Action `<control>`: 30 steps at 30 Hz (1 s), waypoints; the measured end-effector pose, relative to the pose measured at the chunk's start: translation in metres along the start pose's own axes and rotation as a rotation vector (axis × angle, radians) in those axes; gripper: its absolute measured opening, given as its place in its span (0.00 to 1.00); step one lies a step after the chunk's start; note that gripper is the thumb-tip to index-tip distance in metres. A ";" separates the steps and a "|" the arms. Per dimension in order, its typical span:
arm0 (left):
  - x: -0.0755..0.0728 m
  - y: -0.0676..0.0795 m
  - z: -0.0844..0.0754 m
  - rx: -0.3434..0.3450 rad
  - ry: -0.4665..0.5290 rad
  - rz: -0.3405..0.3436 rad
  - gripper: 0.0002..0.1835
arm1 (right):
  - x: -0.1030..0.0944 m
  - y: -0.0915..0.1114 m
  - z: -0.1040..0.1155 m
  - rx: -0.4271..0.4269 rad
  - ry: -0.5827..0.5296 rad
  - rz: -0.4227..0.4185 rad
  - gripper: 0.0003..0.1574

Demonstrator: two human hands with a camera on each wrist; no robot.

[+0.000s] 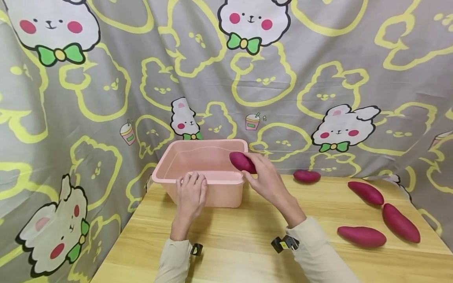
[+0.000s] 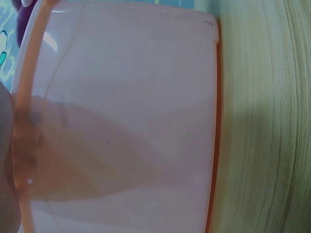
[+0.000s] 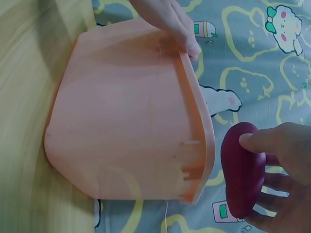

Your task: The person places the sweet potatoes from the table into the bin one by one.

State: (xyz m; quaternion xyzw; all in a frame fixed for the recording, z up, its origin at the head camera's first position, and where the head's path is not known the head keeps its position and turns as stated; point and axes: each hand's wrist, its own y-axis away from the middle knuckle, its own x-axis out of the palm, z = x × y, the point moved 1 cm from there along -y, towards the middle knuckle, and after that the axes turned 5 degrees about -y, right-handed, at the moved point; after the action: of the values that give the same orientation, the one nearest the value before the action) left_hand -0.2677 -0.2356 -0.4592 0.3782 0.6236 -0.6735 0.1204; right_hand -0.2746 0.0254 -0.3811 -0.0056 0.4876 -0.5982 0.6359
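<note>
A pink plastic bin (image 1: 223, 195) stands upright on the table, its mouth facing up. My left hand (image 1: 191, 195) grips the front rim, fingers curled over the edge; the left wrist view shows mostly the bin's outer wall (image 2: 126, 92). In my right hand (image 1: 266, 179) is a dark purple-red sweet potato (image 1: 241, 161), above the bin's right rim. From the right wrist, thumb and fingers hold this sweet potato (image 3: 240, 170) from opposite sides, just beyond the rim (image 3: 209, 141). Inside the bin, the part of the floor behind the front wall is hidden.
Several more sweet potatoes lie on the wooden table (image 1: 240, 243) to the right: one near the curtain (image 1: 306, 176), others farther right, including a long one (image 1: 361, 236) nearer the front. A patterned grey curtain (image 1: 219, 84) hangs right behind the bin and along the left side.
</note>
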 end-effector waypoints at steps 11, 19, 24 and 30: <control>0.001 -0.001 0.000 -0.001 -0.006 -0.014 0.20 | 0.012 -0.012 0.011 -0.058 0.003 0.018 0.35; 0.002 -0.001 -0.002 0.001 -0.005 -0.007 0.20 | 0.020 -0.017 0.012 -0.076 -0.020 0.047 0.33; 0.002 -0.001 -0.002 -0.005 -0.001 -0.002 0.20 | 0.026 -0.021 0.013 -0.100 0.001 0.053 0.30; 0.003 -0.001 -0.001 -0.005 -0.006 0.002 0.20 | 0.033 -0.025 0.015 -0.137 -0.015 0.046 0.28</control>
State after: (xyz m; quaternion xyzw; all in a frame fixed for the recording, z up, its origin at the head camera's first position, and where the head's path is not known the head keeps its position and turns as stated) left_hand -0.2696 -0.2341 -0.4605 0.3767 0.6245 -0.6729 0.1238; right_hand -0.2899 -0.0160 -0.3791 -0.0424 0.5227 -0.5483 0.6514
